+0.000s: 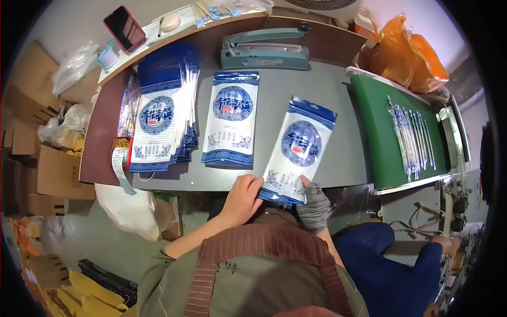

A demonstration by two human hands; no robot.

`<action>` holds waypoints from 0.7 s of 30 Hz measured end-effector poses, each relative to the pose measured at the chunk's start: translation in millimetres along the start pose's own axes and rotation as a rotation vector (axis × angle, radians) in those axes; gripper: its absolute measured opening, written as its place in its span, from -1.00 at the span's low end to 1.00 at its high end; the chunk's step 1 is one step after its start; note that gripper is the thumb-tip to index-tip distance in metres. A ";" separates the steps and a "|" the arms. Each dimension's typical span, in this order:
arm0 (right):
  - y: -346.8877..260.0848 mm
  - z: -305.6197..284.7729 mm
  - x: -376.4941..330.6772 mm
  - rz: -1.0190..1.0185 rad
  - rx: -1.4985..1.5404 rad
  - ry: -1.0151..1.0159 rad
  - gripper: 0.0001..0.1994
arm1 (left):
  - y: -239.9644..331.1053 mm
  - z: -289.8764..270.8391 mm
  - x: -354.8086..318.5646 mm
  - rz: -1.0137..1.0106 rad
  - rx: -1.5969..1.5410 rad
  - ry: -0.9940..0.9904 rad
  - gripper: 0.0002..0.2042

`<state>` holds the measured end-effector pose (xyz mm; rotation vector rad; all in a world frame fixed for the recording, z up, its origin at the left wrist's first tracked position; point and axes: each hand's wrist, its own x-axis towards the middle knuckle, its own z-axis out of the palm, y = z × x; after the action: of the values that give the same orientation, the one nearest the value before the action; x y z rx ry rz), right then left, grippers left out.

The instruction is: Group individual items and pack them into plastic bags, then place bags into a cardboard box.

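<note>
Tilted over the near edge of the table, a blue-and-white plastic pouch [297, 153] rests between my two hands. My left hand [244, 196] has its fingers curled against the pouch's lower left corner. Wearing a grey knitted glove with bare fingertips, my right hand [315, 207] pinches the lower right corner, thumb on top. To the left, a second pouch [231, 119] of the same kind lies flat on the grey tabletop [338, 105]. Farther left is a thick, fanned stack of such pouches [156, 105].
A green heat sealer [265, 48] stands at the back. On the right, a green conveyor belt [372, 127] carries several thin wrapped sticks [411, 138]. A red tape dispenser [121, 150] sits beside the stack. The back shelf holds a phone [124, 29]. Another person's blue-clothed legs [393, 264] are at right.
</note>
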<state>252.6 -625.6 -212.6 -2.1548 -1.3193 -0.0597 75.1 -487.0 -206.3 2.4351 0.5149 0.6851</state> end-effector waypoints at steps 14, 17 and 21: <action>-146.4 -193.6 256.5 0.029 0.144 -0.432 -0.82 | 77.2 -256.4 212.6 -0.219 -0.233 -0.167 -0.82; -152.9 -154.6 253.3 -0.223 0.672 -0.046 -0.83 | 86.4 -285.0 179.4 0.061 0.037 0.142 -0.77; -143.5 -75.8 207.9 -0.520 0.427 -0.024 -0.70 | 17.2 -250.2 114.5 0.237 0.320 0.243 -0.66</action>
<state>259.3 -453.0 -13.2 -1.4302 -1.6990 0.0387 27.7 -343.5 24.2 2.7575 0.4624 1.0794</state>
